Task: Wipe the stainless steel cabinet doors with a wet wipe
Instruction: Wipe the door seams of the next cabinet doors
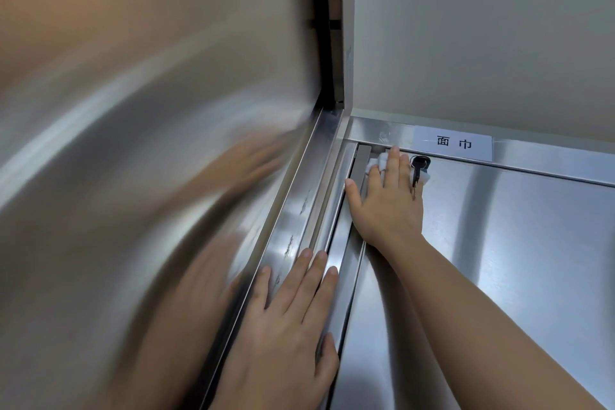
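Steel door point(499, 243): right hand point(389, 203), fingers point(393, 163) straight, presses wipe point(377, 162) beside key point(418, 167); left hand point(286, 326) flat.

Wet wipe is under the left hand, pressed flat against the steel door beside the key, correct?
No. The head view shows the wet wipe under the right hand, pressed flat against the steel door beside the key. The left hand lies flat on the frame strip lower down, with no wipe.
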`<state>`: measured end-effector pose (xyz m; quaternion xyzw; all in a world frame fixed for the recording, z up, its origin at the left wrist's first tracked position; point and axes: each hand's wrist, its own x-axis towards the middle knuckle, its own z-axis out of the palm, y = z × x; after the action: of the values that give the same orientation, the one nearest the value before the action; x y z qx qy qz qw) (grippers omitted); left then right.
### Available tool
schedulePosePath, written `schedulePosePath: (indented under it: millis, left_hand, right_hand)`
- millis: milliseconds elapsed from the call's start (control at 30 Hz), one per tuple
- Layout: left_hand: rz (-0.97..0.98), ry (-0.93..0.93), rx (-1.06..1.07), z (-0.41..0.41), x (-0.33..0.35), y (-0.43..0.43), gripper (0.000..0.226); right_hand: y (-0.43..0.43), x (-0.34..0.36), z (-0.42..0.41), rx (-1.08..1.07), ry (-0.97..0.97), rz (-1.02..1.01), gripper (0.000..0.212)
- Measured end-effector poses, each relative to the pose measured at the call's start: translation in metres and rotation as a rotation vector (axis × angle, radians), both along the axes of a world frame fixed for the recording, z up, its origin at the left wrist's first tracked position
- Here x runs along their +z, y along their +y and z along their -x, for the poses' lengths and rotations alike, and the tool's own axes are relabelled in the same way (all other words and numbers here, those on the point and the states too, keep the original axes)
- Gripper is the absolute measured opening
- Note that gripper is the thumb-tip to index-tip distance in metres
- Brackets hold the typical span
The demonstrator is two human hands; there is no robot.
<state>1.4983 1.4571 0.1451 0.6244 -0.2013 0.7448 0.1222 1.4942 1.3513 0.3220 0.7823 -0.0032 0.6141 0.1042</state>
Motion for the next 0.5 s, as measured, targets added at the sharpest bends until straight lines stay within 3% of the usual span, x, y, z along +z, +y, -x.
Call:
schedulePosePath:
  millis: [500]
  left_hand:
    - [-0.003,0.045,-0.034,-0.002,-0.002,0.0,0.062]
  right_hand:
    - [-0.007,-0.031,0.003,-0.004,0.033,0.052,0.065]
